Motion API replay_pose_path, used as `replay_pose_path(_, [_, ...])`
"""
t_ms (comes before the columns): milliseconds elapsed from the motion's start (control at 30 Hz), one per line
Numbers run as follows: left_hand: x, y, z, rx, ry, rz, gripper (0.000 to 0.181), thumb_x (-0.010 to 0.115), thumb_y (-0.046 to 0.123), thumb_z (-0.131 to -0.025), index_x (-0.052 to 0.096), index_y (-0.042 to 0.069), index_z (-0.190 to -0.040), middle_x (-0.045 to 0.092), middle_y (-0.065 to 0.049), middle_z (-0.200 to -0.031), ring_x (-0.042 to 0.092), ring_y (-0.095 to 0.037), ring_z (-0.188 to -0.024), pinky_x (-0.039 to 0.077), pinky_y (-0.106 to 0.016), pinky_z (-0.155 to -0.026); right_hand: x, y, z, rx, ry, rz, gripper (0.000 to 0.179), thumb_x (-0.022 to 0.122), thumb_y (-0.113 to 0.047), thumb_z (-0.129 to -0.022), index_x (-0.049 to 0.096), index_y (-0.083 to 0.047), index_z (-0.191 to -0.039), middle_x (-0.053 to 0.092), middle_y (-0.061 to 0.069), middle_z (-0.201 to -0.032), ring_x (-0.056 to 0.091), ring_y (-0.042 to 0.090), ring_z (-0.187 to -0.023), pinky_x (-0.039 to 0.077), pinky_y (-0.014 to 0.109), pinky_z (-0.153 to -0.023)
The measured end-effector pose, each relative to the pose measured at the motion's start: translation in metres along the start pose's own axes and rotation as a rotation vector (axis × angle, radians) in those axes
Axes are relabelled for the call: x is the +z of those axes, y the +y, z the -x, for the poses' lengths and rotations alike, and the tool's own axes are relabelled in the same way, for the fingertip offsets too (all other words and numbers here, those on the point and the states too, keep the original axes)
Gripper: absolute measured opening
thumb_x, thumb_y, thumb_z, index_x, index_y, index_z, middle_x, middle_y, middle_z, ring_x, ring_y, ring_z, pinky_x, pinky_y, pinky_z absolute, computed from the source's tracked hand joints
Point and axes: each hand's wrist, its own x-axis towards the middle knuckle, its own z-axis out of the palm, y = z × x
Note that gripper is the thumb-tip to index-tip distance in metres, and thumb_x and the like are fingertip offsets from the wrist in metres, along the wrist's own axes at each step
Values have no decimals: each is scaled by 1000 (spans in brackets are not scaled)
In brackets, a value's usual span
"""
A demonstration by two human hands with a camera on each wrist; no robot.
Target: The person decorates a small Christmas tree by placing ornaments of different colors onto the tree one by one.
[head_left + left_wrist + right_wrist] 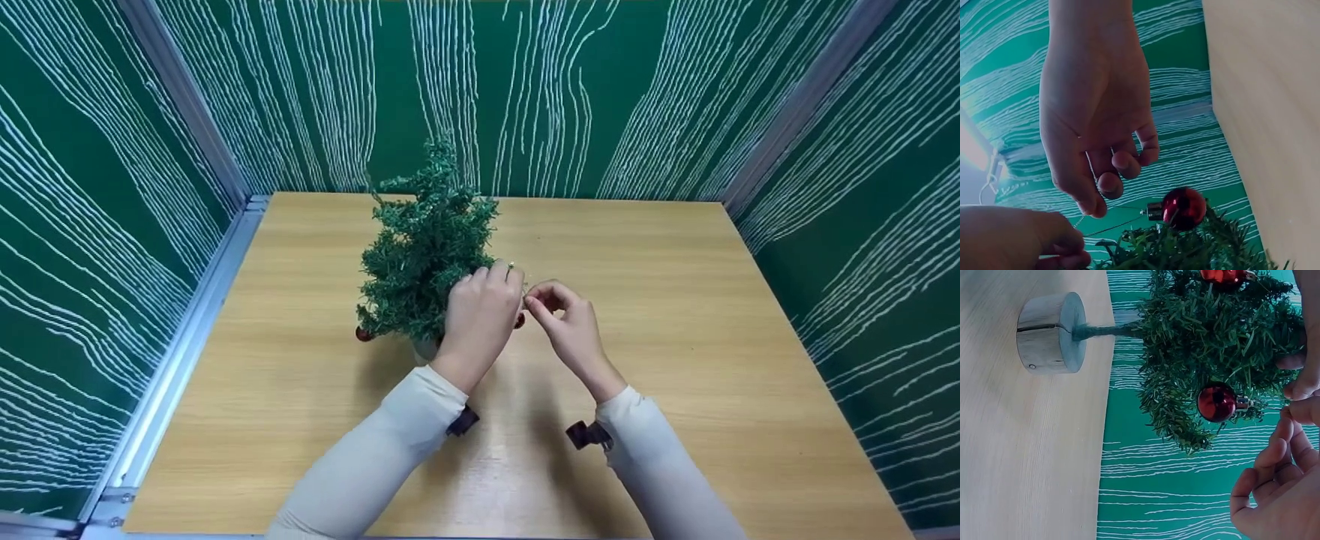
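Note:
A small artificial Christmas tree [424,247] stands left of centre on the table. Low on its right side is a shiny red bauble [1184,208] with a metal cap and a thin string loop [1114,228]. My left hand [484,315] reaches across the branches, thumb and fingertips pinching the string near the branch tip. From the right, my right hand [574,326] pinches the string's other side between thumb and forefinger. Both hands' fingertips nearly meet in the right wrist view, just beyond the bauble's cap. The fingers partly hide the string.
Another red bauble [364,334] hangs at the tree's lower left, and one more bauble [1223,277] shows higher in the right wrist view. The tree stands on a round pale wooden base [1050,333]. Green white-lined panels [510,97] wall in the wooden table [675,360].

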Motion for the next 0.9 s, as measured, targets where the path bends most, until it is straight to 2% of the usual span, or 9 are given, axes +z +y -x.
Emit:
replay_pose_path(167, [0, 2, -8, -9, -76, -72, 8, 63, 21, -94, 70, 17, -93, 64, 3, -84, 63, -14, -66, 52, -28, -55, 2, 8, -8, 3, -8, -10, 6, 69, -9, -91, 69, -4, -89, 65, 2, -80, 55, 9, -70, 41, 21, -65])
replay_pose_path(467, [6, 4, -12, -21, -148, -82, 12, 58, 18, -94, 69, 17, -89, 65, 2, -85, 65, -14, -59, 53, -29, -51, 7, 15, -18, 30, -10, 29, 5, 68, -7, -90, 69, -2, -89, 64, 1, -79, 56, 15, -72, 44, 23, -67])
replay_pose_path(667, [8, 7, -18, -78, -215, -109, 16, 55, 20, -96, 71, 18, -91, 65, 3, -86, 66, -13, -61, 53, -27, -51, 10, 16, -23, 44, -15, 5, 5, 66, -4, -91, 68, 0, -90, 64, 4, -79, 55, 13, -72, 43, 21, -67])
replay_pose_path(900, [9, 13, -26, -128, -263, -138, 23, 52, 22, -97, 74, 20, -90, 63, 4, -84, 68, -11, -65, 53, -25, -52, 12, 17, -26, 73, -17, 50, 7, 65, -7, -91, 70, -2, -90, 67, 4, -78, 58, 12, -70, 45, 22, -68])
